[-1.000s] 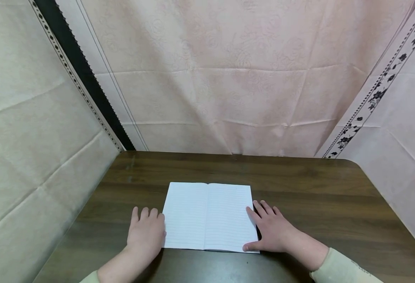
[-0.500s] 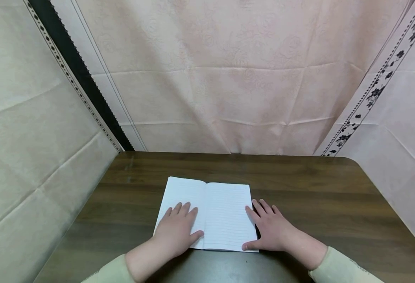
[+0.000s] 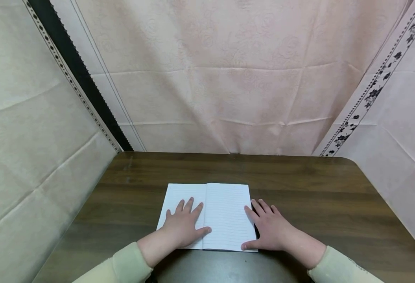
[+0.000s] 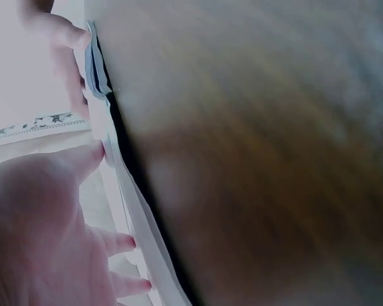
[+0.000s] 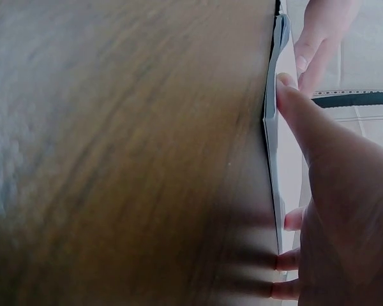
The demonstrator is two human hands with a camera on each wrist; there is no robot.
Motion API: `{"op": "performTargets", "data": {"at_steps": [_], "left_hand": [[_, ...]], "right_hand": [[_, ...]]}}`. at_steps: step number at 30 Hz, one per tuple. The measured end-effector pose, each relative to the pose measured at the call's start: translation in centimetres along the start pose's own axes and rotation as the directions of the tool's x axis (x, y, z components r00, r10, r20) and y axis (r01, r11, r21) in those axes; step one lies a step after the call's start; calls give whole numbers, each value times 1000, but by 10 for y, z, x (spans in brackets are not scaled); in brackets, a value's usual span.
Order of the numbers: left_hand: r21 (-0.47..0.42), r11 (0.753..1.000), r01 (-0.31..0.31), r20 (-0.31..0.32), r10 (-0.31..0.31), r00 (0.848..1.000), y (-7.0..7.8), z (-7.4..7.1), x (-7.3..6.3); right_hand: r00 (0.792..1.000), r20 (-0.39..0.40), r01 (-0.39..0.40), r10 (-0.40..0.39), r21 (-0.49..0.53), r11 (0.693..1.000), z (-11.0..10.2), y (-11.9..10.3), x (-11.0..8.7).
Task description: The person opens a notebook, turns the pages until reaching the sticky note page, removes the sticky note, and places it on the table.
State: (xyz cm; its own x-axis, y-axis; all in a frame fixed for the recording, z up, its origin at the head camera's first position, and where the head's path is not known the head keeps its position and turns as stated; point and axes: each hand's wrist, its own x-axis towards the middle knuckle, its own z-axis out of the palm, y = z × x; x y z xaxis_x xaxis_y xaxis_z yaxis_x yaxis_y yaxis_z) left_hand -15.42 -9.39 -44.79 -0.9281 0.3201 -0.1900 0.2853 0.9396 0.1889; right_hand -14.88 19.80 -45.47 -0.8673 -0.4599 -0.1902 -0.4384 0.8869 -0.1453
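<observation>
A lined notebook [image 3: 226,216] lies spread open on the dark wooden table, its centre fold running away from me. My left hand [image 3: 182,228] rests on the left page with fingers spread, its thumb reaching just past the fold. At the right page's outer edge is my right hand [image 3: 272,232]; its thumb and index finger touch the page, while the other fingers lie beyond the edge. Both wrist views look low along the notebook, where the left hand [image 4: 45,223] and the right hand [image 5: 345,197] show fingertips on the paper.
The wooden table [image 3: 299,184] extends around the notebook on all sides. Pale cloth hangs behind it [image 3: 228,78] and at both sides, with a dark strip [image 3: 87,74] at the left corner and a floral border [image 3: 373,94] at the right.
My left hand has moved right from the notebook's left edge onto the left page, its fingers now spread. The left page, slightly raised half a second ago, lies flatter. My right hand has stayed put.
</observation>
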Motion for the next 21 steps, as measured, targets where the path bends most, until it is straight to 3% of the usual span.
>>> {"op": "performTargets", "data": {"at_steps": [21], "left_hand": [[24,999,31,47,-32,998,2,-2,4]], "right_hand": [[999,23,24,-25,38,999,-1,7,0]]}}
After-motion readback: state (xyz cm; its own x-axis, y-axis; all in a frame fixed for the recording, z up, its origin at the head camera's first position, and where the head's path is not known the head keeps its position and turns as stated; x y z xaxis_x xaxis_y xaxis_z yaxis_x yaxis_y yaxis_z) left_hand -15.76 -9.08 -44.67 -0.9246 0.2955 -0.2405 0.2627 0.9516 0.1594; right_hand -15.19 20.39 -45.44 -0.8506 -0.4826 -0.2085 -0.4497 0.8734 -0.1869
